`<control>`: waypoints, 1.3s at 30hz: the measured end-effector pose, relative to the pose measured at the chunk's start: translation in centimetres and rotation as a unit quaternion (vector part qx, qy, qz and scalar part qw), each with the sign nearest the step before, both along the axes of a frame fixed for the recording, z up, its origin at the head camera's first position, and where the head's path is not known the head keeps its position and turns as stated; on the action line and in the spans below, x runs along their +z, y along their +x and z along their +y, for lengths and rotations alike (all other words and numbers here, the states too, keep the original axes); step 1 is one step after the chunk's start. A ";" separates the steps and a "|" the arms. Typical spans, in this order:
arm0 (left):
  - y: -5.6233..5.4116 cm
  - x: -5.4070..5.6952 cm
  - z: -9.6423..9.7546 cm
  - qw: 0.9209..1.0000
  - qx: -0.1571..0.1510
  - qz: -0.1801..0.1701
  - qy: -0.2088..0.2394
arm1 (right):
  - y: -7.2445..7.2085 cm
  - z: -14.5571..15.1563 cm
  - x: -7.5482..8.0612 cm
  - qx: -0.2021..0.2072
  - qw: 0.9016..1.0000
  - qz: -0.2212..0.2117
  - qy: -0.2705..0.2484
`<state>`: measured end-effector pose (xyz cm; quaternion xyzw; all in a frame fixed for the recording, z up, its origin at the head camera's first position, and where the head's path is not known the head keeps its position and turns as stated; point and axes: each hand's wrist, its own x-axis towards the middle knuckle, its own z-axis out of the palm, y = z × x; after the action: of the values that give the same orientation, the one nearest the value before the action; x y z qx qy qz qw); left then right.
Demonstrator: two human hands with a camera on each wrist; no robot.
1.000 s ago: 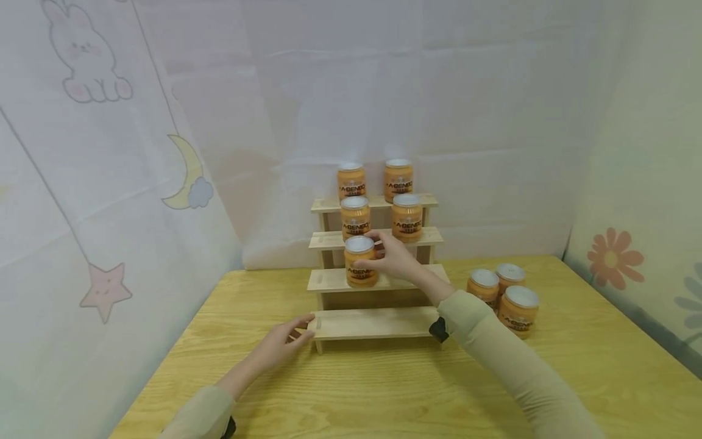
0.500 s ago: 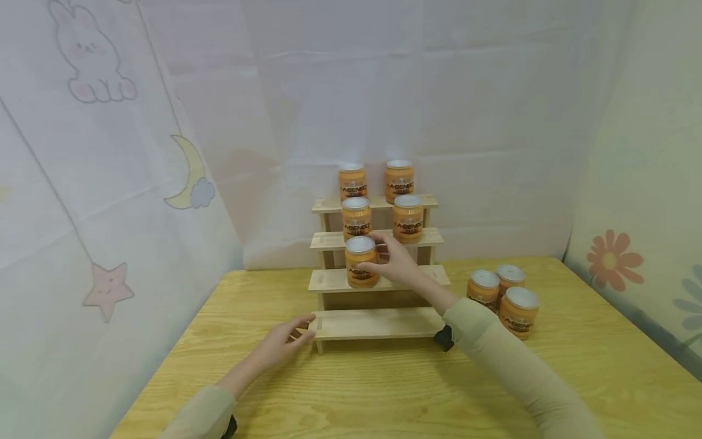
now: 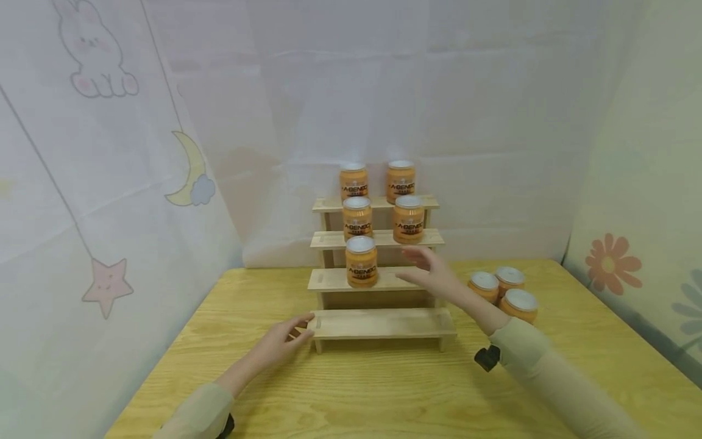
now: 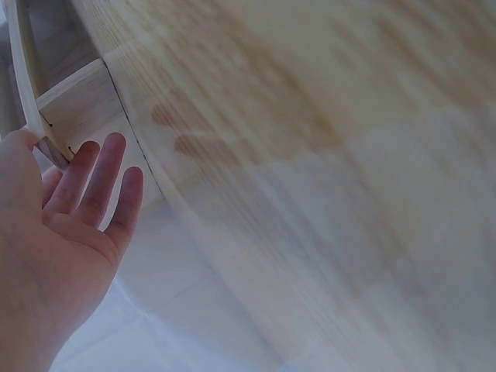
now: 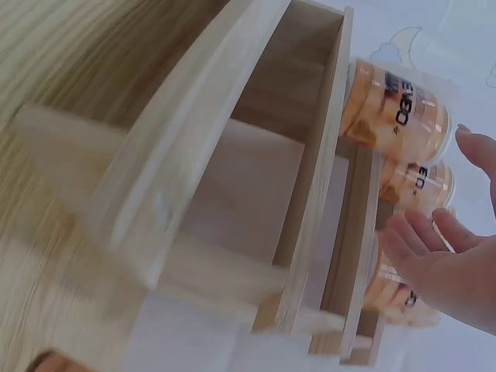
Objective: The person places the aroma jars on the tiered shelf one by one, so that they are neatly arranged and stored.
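A wooden tiered stand (image 3: 378,323) with several steps bears orange jars with silver lids. Alone on its third step from the top is one jar (image 3: 362,262), at the left. My right hand (image 3: 433,277) hovers right of that jar, fingers apart and holding nothing; in the right wrist view the hand (image 5: 446,252) overlaps the jars behind. At the left end of the lowest step, my left hand (image 3: 282,341) holds the board's edge. The left wrist view shows that hand's (image 4: 74,240) thumb and forefinger at the board's corner, other fingers loosely extended.
Two jars stand on the top step, including a right one (image 3: 401,183), and two on the second, including a right one (image 3: 408,219). Three more jars (image 3: 520,305) are grouped on the wooden table (image 3: 351,396) at right, partly behind my right forearm. Printed cloth (image 3: 471,110) encloses the table.
My right hand has let go of the jar on the third step and drawn back to the right. The jar stays standing there. My left hand keeps its place.
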<state>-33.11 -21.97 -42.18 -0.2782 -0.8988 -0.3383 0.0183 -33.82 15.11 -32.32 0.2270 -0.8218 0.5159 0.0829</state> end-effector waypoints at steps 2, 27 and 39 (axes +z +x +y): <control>0.0 0.0 0.0 1.000 0.001 -0.004 0.001 | 0.4 1.3 -0.1 -0.006 1.000 -0.004 0.008; 0.1 0.3 -0.1 1.000 -0.003 -0.011 -0.003 | 5.7 14.0 -2.6 -0.136 0.980 0.010 0.147; 0.1 0.4 0.0 1.000 0.000 -0.011 -0.009 | 5.5 17.7 -4.9 -0.176 0.960 0.023 0.216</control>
<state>-33.02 -21.98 -41.78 -0.2747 -0.9018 -0.3336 0.0062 -28.30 32.84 -37.17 0.1030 -0.9387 0.2975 0.1404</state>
